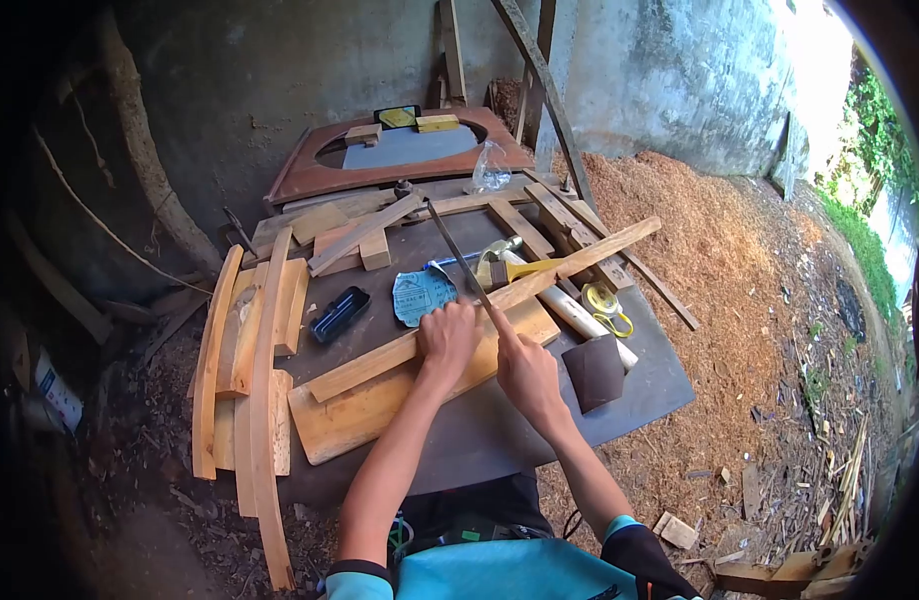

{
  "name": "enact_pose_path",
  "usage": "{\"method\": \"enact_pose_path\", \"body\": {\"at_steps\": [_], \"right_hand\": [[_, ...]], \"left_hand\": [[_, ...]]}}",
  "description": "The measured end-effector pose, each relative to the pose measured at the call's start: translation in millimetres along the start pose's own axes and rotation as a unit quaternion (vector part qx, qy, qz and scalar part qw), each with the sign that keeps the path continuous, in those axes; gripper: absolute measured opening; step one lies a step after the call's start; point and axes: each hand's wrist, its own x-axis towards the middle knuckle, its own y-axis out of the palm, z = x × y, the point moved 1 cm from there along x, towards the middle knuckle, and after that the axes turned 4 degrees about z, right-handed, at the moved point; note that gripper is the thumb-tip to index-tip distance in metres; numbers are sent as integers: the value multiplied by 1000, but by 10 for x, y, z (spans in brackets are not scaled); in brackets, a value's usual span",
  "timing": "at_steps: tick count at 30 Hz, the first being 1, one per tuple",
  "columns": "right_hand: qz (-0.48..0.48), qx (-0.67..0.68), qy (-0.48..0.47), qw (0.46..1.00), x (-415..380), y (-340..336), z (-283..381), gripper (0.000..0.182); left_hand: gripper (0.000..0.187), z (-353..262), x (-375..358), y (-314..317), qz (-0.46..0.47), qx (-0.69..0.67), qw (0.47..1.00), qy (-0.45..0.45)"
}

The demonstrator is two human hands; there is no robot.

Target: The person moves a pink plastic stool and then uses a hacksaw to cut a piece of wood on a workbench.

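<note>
A long wooden strip [380,366] lies slantwise over a wider, flat board [365,420] on the dark tabletop. My left hand [450,343] is closed over the strip near its middle, knuckles up. In my right hand [530,375] is a long, narrow, dark tool that looks like a file [455,243], its handle hidden in the grip. The file points away and to the left, crossing the strip just right of my left hand, with my index finger stretched along it. Beyond my left hand lies a blue printed sheet [423,295].
Curved wooden pieces [270,400] line the table's left edge, near a black case [341,314]. On the right are a hammer [504,245], a yellow-handled brush [525,270], a yellow tape measure [600,298] and brown sandpaper [594,373]. Wood shavings [690,240] cover the ground.
</note>
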Motion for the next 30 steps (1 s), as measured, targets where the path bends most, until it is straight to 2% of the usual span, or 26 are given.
{"method": "enact_pose_path", "body": {"at_steps": [2,9,16,19,22,25,28,30], "right_hand": [[-6,1,-4,1000,33,46,-2,55],[-1,-25,-7,1000,18,102,11,58],[40,-41,5,998,-824,-217,-77,67],[52,-21,-3,998,-697,-327,-42,66],[-27,-19,-41,999,-173,21,-70,69],[3,-38,-17,999,-286,-70,-25,69],[100,-30,40,994,-979,-447,6,64],[78,-22,9,997,-807,-498,-19,63]], "left_hand": [[22,-1,-8,29,-14,9,1000,4],[14,18,55,-12,23,11,1000,-10],[16,13,138,-173,84,-26,995,-47],[15,5,114,-144,92,-23,995,-42],[16,-2,134,-179,100,-23,994,-39],[19,25,192,-204,142,-46,986,-68],[21,37,219,-210,154,-41,985,-68],[23,2,196,-238,152,-48,984,-73]]}}
